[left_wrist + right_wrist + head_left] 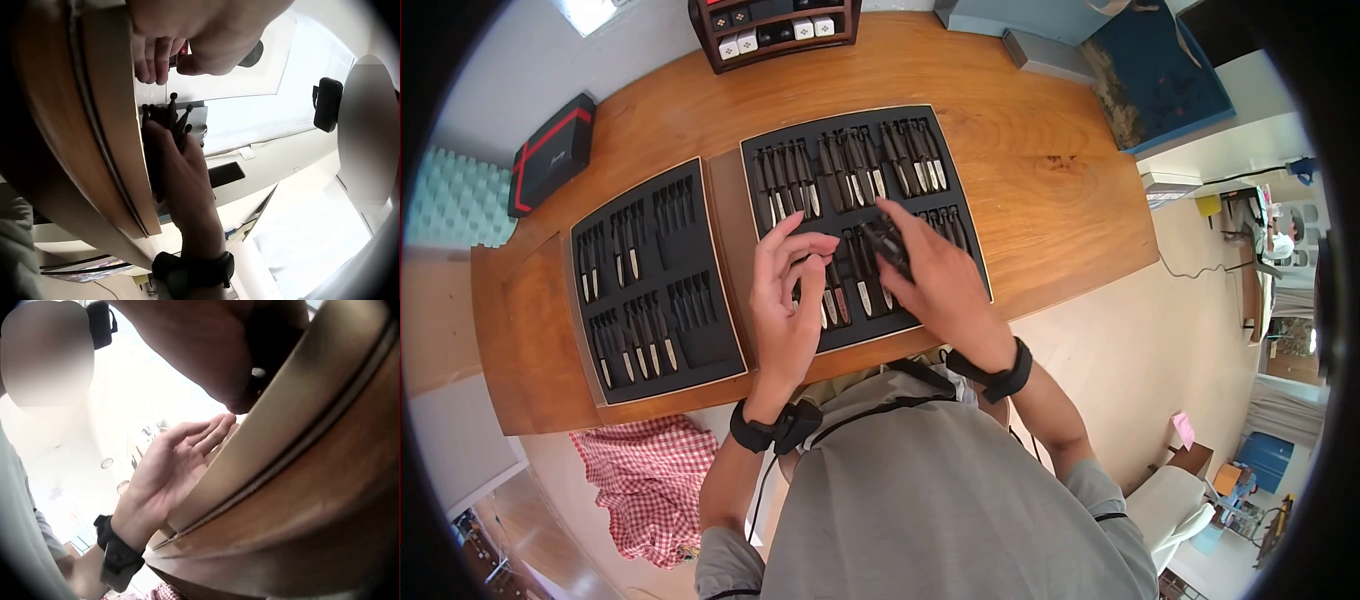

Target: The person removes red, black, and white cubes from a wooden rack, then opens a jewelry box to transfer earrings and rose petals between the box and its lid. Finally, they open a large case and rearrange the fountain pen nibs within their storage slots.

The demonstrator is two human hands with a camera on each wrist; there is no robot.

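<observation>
My right hand (945,282) grips a bunch of dark-handled cutlery pieces (887,244) low over the right half of a cutlery case (934,198). Ball-shaped ends on these dark handles (173,96) stick out past the fingers in the left wrist view. The left hand (785,315) hovers beside it over the near left part of this half, palm turned inward and fingers loosely bent, holding nothing. Rows of dark-handled knives (862,165) with pale blades lie in the black insert. The hands hide part of the near row.
The case's left half (712,352) holds knives and forks (692,303). Around it on the wooden table (1055,200) stand a black box with a red ribbon (552,155), a small wooden rack (776,38) and a blue tray (1165,85). A red checked cloth (645,480) hangs below.
</observation>
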